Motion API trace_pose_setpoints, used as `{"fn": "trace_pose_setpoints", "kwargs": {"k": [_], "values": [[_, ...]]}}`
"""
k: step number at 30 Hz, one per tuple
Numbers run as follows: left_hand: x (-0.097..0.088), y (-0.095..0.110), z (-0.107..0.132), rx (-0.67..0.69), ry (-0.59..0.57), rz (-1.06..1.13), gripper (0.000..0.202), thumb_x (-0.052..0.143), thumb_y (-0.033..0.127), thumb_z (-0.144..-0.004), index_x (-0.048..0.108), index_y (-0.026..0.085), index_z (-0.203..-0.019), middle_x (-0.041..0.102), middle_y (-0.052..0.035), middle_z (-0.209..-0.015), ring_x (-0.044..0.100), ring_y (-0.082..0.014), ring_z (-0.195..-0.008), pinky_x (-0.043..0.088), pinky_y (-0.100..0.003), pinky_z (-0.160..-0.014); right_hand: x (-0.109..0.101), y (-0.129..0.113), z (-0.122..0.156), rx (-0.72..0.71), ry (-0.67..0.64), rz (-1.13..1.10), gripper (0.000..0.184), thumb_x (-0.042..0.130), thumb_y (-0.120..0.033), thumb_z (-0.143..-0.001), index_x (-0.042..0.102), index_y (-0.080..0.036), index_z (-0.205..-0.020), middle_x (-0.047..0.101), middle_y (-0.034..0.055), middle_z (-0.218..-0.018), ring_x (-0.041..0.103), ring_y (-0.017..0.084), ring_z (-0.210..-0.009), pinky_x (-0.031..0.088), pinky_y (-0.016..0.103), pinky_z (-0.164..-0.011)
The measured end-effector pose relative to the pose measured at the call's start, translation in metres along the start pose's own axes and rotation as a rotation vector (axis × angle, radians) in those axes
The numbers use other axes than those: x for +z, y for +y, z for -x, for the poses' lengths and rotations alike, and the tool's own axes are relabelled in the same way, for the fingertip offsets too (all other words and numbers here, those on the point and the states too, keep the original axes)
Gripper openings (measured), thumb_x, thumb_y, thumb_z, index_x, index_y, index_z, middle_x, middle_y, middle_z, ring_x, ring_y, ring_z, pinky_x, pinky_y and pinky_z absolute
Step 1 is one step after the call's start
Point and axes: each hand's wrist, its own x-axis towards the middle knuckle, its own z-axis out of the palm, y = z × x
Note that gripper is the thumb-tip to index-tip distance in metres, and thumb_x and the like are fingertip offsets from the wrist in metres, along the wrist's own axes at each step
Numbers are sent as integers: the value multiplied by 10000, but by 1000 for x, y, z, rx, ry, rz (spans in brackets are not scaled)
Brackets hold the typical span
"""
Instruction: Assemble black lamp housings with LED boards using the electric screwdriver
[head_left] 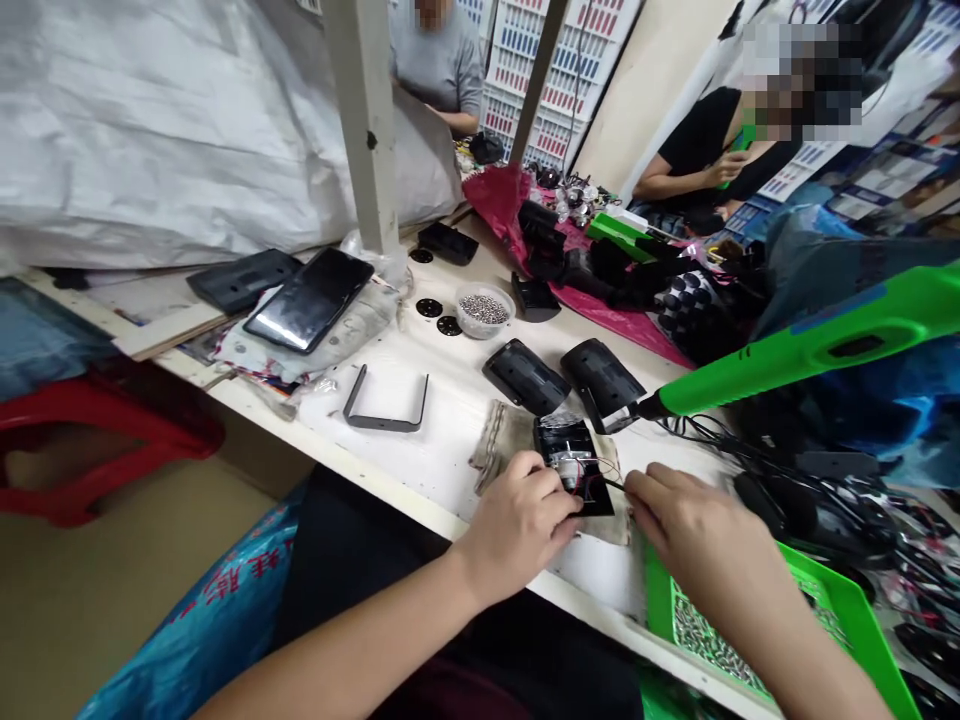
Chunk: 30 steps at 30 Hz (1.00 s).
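Black plastic housing (pixel 574 438) lies open on a folded beige cloth (pixel 491 440), between the two hands. The left hand (pixel 521 515) grasps its near left side, fingers bent over the edge beside a silvery cylindrical part (pixel 571 474) inside. Just right of the housing, the right hand (pixel 697 520) pinches a thin black lead (pixel 615 486) between thumb and fingertips (fine red wires (pixel 611 464) loop close by). Two black shells (pixel 526 377) rest beyond the cloth, a green electric screwdriver (pixel 810 340) pointing its tip near one; a green tray (pixel 870 620) holds small metal parts.
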Motion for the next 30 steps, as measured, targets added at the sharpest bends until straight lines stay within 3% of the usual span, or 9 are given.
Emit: {"fn": "trace_pose_setpoints", "kwargs": {"k": [4,10,13,17,23,27,30], "values": [[2,-2,-1,43,9,-14,136,579,219,-882,698,154,-891,637,-51,-783,500,-227,-870,512,-352,-780,-15,1,-16,-166,-13,95,198,528,-6,-738,560,-198,-704,567,14,-647,581,205,-605,323,303,-563],[4,-9,-8,88,-39,-32,148,605,242,-865,714,153,-818,640,-51,-807,477,-242,-926,487,-355,-841,0,-4,-33,-279,-143,39,191,499,-17,-773,615,-168,-768,642,43,-736,611,196,-671,351,295,-598],[6,-13,-9,62,-48,-12,132,628,268,-853,724,179,-841,652,-41,-843,468,-246,-974,475,-365,-867,9,6,-27,-230,-155,-14,136,503,-144,-839,625,-173,-786,641,38,-738,599,186,-681,354,282,-589],[9,-17,-8,21,-39,28,110,672,273,-823,731,194,-871,657,-34,-853,460,-252,-1020,461,-374,-878,18,15,-6,-97,-120,-208,234,476,-285,-876,690,-194,-907,687,49,-857,616,190,-767,399,277,-630],[13,-17,-5,28,26,38,91,709,252,-790,737,191,-851,670,-32,-848,455,-238,-999,434,-374,-914,23,4,23,133,-36,-384,333,484,-306,-905,665,-200,-1163,689,83,-941,615,204,-841,421,305,-741],[13,-18,-1,-5,51,39,78,718,242,-779,739,189,-832,689,-28,-851,466,-229,-975,439,-371,-899,14,-2,35,212,46,-388,342,494,-288,-912,651,-149,-1182,665,138,-1041,594,223,-965,404,310,-809],[14,-18,0,-9,60,39,80,713,246,-784,742,198,-841,694,-26,-852,473,-229,-970,445,-375,-887,10,-3,43,268,105,-391,304,499,-280,-913,684,-152,-1118,672,131,-1002,595,214,-943,404,304,-794]]}}
